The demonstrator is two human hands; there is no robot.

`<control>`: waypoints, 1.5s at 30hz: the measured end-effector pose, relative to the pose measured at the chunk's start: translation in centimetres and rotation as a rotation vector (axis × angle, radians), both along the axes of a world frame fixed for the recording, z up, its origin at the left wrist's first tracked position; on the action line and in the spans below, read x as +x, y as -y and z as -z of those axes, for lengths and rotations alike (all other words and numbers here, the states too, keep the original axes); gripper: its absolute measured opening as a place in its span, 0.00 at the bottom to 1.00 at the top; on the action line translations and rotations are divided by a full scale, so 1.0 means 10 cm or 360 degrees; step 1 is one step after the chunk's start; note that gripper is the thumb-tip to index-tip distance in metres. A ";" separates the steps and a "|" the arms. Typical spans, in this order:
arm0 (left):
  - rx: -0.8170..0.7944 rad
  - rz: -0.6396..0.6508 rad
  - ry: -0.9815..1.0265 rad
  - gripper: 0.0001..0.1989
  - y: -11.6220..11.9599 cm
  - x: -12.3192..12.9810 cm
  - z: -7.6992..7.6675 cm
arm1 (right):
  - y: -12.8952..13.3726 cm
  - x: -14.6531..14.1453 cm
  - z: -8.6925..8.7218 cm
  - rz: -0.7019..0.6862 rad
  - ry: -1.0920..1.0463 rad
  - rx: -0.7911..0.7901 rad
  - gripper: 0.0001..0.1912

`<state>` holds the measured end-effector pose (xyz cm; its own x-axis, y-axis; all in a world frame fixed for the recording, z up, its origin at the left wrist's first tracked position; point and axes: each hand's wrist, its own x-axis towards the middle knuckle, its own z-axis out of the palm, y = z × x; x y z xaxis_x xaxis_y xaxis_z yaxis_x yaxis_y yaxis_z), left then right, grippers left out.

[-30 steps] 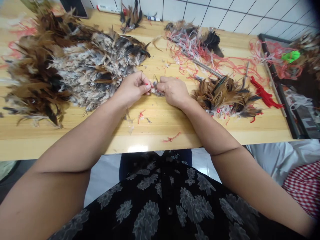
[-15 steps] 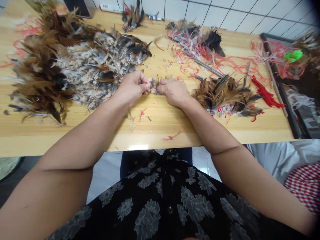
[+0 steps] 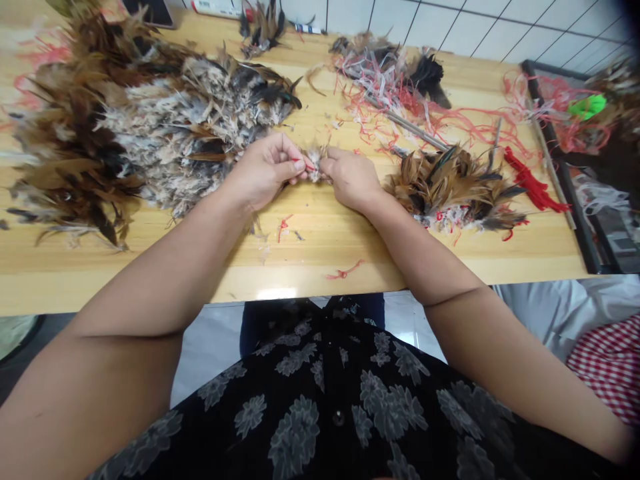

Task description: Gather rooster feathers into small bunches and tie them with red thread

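Small feather tuft [image 3: 316,159] sits between both hands, low over the bench [image 3: 300,267], about midway between front and back edges; can't tell if it touches the wood. Left hand [image 3: 265,172] closed, fingertips pinching a red strip [image 3: 307,163] at the tuft; right hand [image 3: 354,179] closed on the tuft's right side, fingers partly hiding it. Progress, as judged: this tuft looks part-worked, strip up against it, no finished wrap or knot visible. Brown feather bunch [image 3: 450,181] with red bits at its base, toward the bench's right end, looks like completed pieces, count unclear. Big feather pile [image 3: 165,133] at the left end, done or undone can't tell; red strip bundle [image 3: 533,183] near the right edge looks like unused supply. Amount left unclear. Tuft's wispy tips seem to point to the back edge, paler fluff toward the front; long axis looks roughly front-to-back, but blur and fingers make that unsure. Strip runs left-right, right end slanting slightly frontward.
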<state>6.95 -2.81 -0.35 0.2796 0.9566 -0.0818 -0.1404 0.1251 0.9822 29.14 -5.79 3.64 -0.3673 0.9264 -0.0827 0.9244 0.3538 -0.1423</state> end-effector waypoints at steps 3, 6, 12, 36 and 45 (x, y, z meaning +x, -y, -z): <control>0.0043 0.0009 0.0026 0.24 0.02 0.05 0.01 | 0.06 -0.05 -0.07 -0.0034 0.0033 -0.0043 0.27; 0.0102 0.0005 -0.0060 0.24 0.01 0.09 0.04 | 0.07 -0.06 -0.05 -0.0092 0.0021 -0.0001 0.26; 0.0189 -0.0039 -0.0423 0.24 0.01 0.08 0.02 | -0.05 0.02 0.22 -0.0167 -0.0185 0.0157 0.21; 0.0660 0.0172 -0.1029 0.16 0.12 0.20 -0.14 | -0.08 -0.01 0.26 0.0129 -0.0491 0.0037 0.16; 0.0552 0.0188 -0.0683 0.16 -0.05 0.15 -0.01 | -0.17 0.05 0.40 0.0271 -0.0740 0.0169 0.13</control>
<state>8.43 -2.35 -0.28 0.3973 0.9120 0.1022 0.2758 -0.2249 0.9345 29.64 -4.12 -0.40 -0.1858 0.9708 0.1517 0.8177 0.2384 -0.5240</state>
